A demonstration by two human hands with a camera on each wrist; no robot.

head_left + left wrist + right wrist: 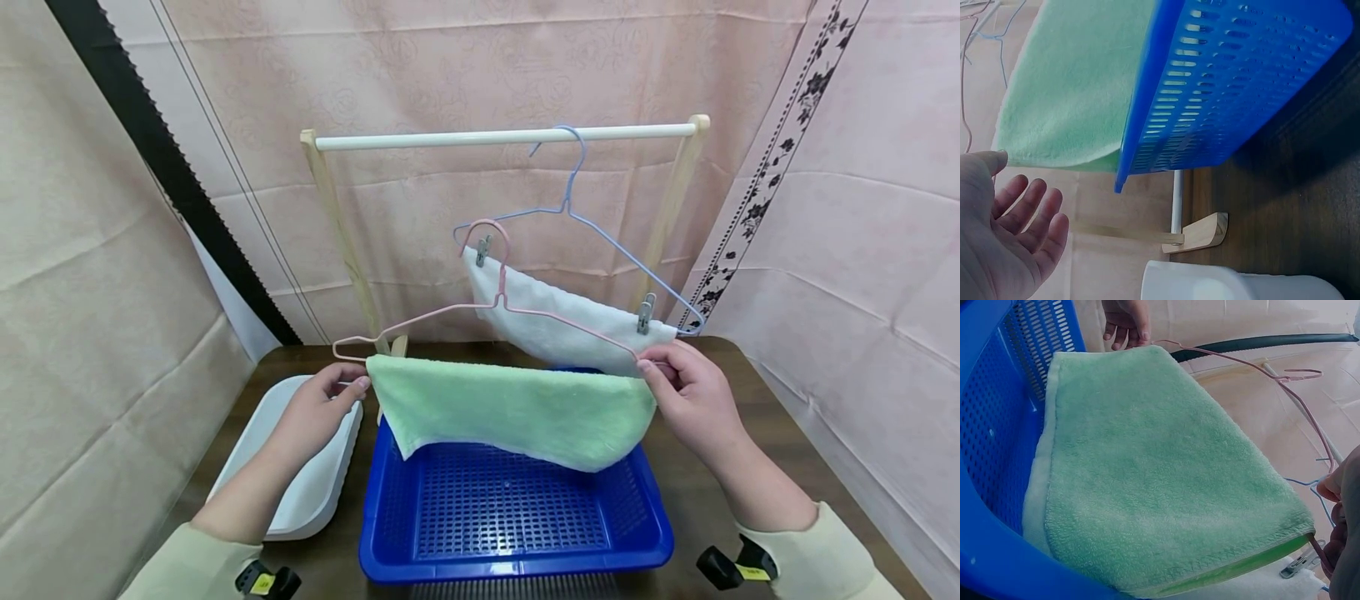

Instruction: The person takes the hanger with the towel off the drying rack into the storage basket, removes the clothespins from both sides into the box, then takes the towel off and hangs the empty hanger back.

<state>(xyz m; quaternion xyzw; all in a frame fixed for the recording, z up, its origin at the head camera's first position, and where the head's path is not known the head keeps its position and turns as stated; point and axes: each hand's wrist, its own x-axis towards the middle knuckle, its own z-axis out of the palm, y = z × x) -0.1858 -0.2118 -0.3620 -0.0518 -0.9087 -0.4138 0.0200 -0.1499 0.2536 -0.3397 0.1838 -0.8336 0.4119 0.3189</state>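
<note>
A green towel hangs folded over the lower bar of a pink wire hanger, above the blue basket. My right hand pinches the hanger's right end, beside the towel's upper corner. At the other end, my left hand holds the hanger between thumb and forefinger; its other fingers curl loosely in the left wrist view. The thumb partly hides that grip. Behind, a blue hanger hooks over the white rail, with a white towel held by metal clips.
Wooden posts carry the rail at the back of the dark table. Left of the basket lies a white tray. Light curtains surround the table at the back and sides.
</note>
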